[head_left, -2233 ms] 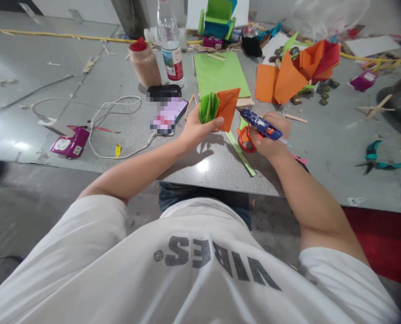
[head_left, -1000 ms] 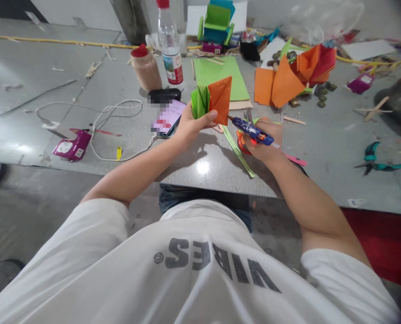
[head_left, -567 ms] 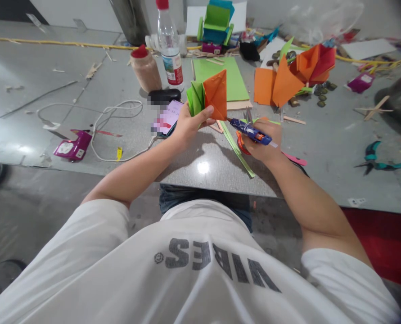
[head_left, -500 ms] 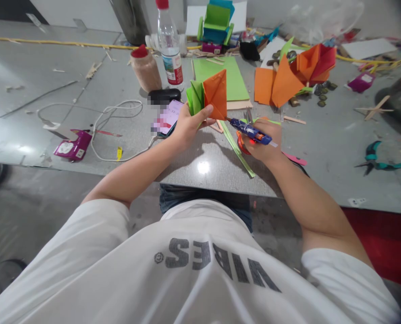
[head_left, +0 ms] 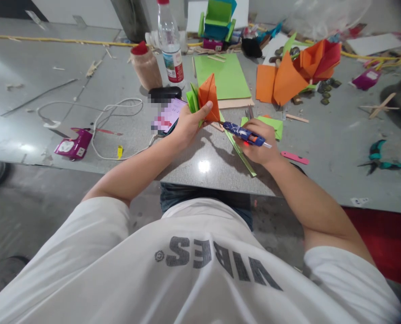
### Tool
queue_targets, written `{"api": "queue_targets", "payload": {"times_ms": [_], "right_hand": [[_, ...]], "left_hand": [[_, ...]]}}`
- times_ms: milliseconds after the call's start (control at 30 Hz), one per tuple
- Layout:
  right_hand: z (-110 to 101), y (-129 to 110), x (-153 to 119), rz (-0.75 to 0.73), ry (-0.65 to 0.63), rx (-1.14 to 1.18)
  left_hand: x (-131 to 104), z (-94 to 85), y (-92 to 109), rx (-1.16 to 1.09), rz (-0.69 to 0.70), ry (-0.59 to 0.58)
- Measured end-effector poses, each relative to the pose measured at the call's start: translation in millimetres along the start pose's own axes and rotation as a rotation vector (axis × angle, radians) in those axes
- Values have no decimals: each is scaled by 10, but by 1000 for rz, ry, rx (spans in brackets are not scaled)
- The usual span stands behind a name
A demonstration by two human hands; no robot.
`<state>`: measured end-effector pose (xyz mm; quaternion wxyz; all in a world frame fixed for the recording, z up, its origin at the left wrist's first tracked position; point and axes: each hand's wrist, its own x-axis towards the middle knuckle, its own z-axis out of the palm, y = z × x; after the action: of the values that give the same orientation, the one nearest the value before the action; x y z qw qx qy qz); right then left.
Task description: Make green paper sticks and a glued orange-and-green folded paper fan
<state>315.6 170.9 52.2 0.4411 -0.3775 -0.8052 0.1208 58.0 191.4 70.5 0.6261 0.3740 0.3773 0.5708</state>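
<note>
In my left hand (head_left: 188, 126) is a folded paper piece (head_left: 209, 96), orange on its right side and green on its left, pinched between thumb and fingers above the table. My right hand (head_left: 261, 143) is wrapped around a blue hot glue gun (head_left: 242, 132) with a small red light glowing on it. Its nozzle points left and sits at the lower right edge of the orange paper; whether it touches cannot be made out. Under and beside the gun lie narrow green paper strips (head_left: 242, 157). A green paper scrap (head_left: 272, 126) rests just beyond my right hand.
A phone (head_left: 168, 116), a plastic bottle (head_left: 171, 58) and a jar (head_left: 146, 67) stand or lie to the left. Green sheets (head_left: 222, 76) lie ahead. Orange folded paper (head_left: 288, 83), pliers (head_left: 382, 157) and a pink-handled tool (head_left: 295, 157) are on the right. A white cable (head_left: 94, 139) loops at left.
The orange and green paper has turned in my left hand, so its orange face looks narrower. My right hand has shifted slightly left with the glue gun, uncovering more of the pink handle.
</note>
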Motion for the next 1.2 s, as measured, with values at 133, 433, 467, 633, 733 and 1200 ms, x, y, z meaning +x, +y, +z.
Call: {"api": "queue_targets", "payload": {"times_ms": [133,433,467,633,733,1200], "right_hand": [[41,-20,-35,-8,-16,10],[29,4,-25,-84,31,27],[28,-3,-22,-74,29,21],[17,-53,-13,7,4,-31],[21,-69,-14,23,-10,-33],[213,-64,-98,-22,-143,-194]], "left_hand": [[-3,8,-49,-3,1,-25],[63,63,-54,-242,-195,203],[66,49,-65,-244,-195,226],[88,-24,-118,-73,-115,174],[110,-24,-119,-9,-61,170],[40,117,-168,-55,-90,343]]}}
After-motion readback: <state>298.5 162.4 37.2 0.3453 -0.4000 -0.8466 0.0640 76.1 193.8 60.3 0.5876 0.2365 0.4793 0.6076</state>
